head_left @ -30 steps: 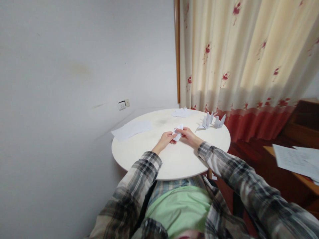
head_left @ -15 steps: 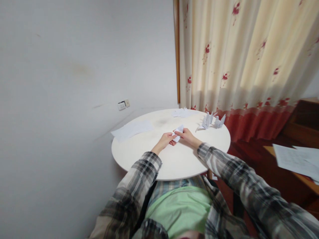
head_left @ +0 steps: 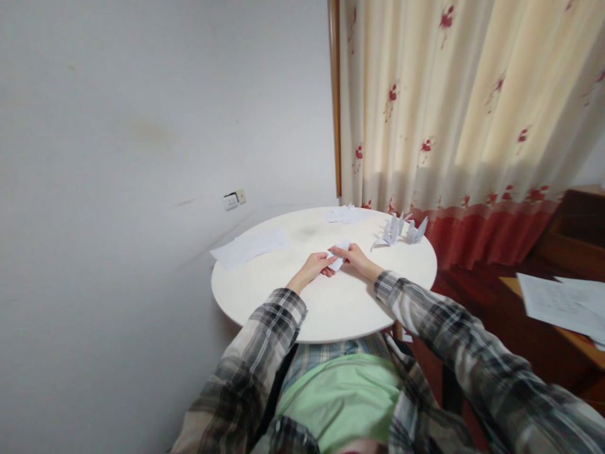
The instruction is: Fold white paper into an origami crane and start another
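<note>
Tipped the paper [head_left: 337, 261] farther toward the right hand [head_left: 357, 258] than 1 second ago. Brought the upper corner down, now just beyond that hand's fingers. Reached those fingers farther across the paper's face, closer to the fingertips of the left hand [head_left: 312, 267] than before.

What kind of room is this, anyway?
Probably a room in a home: a flowered curtain hangs on the right, a socket sits on the plain wall, and a round white table holds folded paper figures.
</note>
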The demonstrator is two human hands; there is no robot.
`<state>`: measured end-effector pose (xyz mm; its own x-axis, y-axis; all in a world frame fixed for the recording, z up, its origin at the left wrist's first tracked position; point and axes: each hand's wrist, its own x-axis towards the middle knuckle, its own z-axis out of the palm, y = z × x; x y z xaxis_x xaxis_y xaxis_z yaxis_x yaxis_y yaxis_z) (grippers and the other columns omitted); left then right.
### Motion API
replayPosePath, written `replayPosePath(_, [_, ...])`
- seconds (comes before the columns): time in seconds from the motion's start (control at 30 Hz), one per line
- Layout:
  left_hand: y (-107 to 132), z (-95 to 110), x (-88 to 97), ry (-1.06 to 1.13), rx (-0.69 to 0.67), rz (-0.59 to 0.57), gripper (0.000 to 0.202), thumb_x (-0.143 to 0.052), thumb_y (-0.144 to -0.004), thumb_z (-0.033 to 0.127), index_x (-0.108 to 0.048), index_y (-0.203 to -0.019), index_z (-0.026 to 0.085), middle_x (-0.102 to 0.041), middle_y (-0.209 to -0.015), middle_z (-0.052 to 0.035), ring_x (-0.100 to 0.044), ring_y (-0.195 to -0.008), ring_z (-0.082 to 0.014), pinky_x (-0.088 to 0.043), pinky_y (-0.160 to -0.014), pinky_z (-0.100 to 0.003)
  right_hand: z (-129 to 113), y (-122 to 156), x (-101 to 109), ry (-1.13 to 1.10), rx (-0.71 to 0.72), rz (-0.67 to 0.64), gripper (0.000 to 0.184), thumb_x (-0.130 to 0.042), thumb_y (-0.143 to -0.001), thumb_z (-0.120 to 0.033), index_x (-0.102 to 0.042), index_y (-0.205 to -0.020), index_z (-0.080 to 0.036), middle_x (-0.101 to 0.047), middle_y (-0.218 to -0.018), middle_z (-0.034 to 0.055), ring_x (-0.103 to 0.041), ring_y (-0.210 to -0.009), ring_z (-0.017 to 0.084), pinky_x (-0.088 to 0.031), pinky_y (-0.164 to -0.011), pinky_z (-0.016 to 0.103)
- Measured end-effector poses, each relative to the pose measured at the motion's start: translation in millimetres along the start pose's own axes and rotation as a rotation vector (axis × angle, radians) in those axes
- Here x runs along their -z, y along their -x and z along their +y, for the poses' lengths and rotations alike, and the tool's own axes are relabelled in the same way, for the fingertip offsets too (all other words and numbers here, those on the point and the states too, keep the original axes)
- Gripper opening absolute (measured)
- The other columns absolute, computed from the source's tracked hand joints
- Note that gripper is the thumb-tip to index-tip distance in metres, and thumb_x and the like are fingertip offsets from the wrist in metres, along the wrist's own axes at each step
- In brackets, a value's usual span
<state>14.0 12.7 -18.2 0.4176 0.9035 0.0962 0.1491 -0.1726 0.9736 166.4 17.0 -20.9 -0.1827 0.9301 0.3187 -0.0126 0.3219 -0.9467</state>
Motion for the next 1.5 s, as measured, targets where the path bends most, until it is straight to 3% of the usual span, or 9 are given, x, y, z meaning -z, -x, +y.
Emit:
replayPosePath(0.1, [1.8,1.1,-0.6,0.010,0.003,-0.017,0.034,-0.066,-0.067,0.041,-0.058,-0.070,0.008,-0.058,-0.050,-0.0008,-0.052,-0.042,-0.0076,-0.041,-0.046,-0.019,-4.2,4.4,-1.0,-0.075,-0.017,-0.056,0.037,-0.064,-0.066,-0.041,-0.065,-0.086,-0.010,-0.061,-0.061,0.0023,-0.047,-0.050,0.009,-0.031,-0.046,0.021])
replayPosePath(0.27, [2.5,1.7,-1.5,0.006,-0.011,-0.016,0.032,-0.067,-0.066,0.039,-0.059,-0.067,0.008,-0.057,-0.050,-0.0007,-0.052,-0.043,-0.0085,-0.041,-0.047,-0.021,-4.3,8.2,-6.2,-0.220,0.027,-0.316,0.039,-0.059,-0.072,-0.044,-0.064,-0.089,-0.009,-0.063,-0.062,0.0054,-0.054,-0.052,0.013,-0.042,-0.053,0.026])
replayPosePath(0.33, [2.1,1.3,-1.4,0.008,-0.015,-0.014,0.032,-0.067,-0.066,0.039,-0.060,-0.066,0.008,-0.057,-0.050,-0.0008,-0.052,-0.044,-0.0084,-0.041,-0.047,-0.021,-3.1,7.9,-8.0,-0.233,0.037,-0.351,0.041,-0.058,-0.073,-0.045,-0.063,-0.089,-0.008,-0.062,-0.060,0.0059,-0.054,-0.050,0.013,-0.042,-0.052,0.027])
replayPosePath(0.8, [2.3,2.5,-1.0,0.012,0.001,0.000,0.032,-0.068,-0.065,0.039,-0.060,-0.066,0.008,-0.058,-0.051,-0.0008,-0.052,-0.044,-0.0075,-0.041,-0.047,-0.020,-5.0,7.1,-8.0,-0.124,0.047,-0.261,0.034,-0.057,-0.072,-0.043,-0.064,-0.083,-0.012,-0.062,-0.062,0.0041,-0.054,-0.053,0.014,-0.044,-0.054,0.027])
replayPosePath(1.13, [0.7,3.0,-1.2,-0.025,0.023,0.013,0.029,-0.067,-0.067,0.036,-0.061,-0.066,0.007,-0.057,-0.049,-0.0005,-0.051,-0.043,-0.0076,-0.040,-0.047,-0.020,7.4,-0.9,-7.8,-0.082,0.043,-0.192,0.045,-0.061,-0.065,-0.052,-0.061,-0.089,-0.013,-0.063,-0.069,0.0029,-0.054,-0.057,0.013,-0.044,-0.059,0.026])
replayPosePath(1.4, [0.3,2.1,-0.7,-0.033,0.020,0.003,0.032,-0.066,-0.068,0.039,-0.059,-0.067,0.008,-0.057,-0.047,-0.0005,-0.052,-0.042,-0.0075,-0.037,-0.046,-0.019,16.1,-3.5,-2.9,0.053,0.082,-0.057,0.035,-0.054,-0.073,-0.044,-0.062,-0.088,-0.014,-0.062,-0.073,0.0050,-0.055,-0.064,0.015,-0.044,-0.063,0.027])
replayPosePath(1.5, [0.7,3.7,-1.2,-0.042,0.022,0.002,0.032,-0.066,-0.068,0.040,-0.059,-0.066,0.009,-0.057,-0.047,-0.0005,-0.052,-0.043,-0.0075,-0.037,-0.046,-0.019,15.7,-4.7,-3.3,0.076,0.101,-0.075,0.034,-0.051,-0.075,-0.044,-0.062,-0.089,-0.015,-0.062,-0.074,0.0047,-0.055,-0.065,0.015,-0.043,-0.064,0.027])
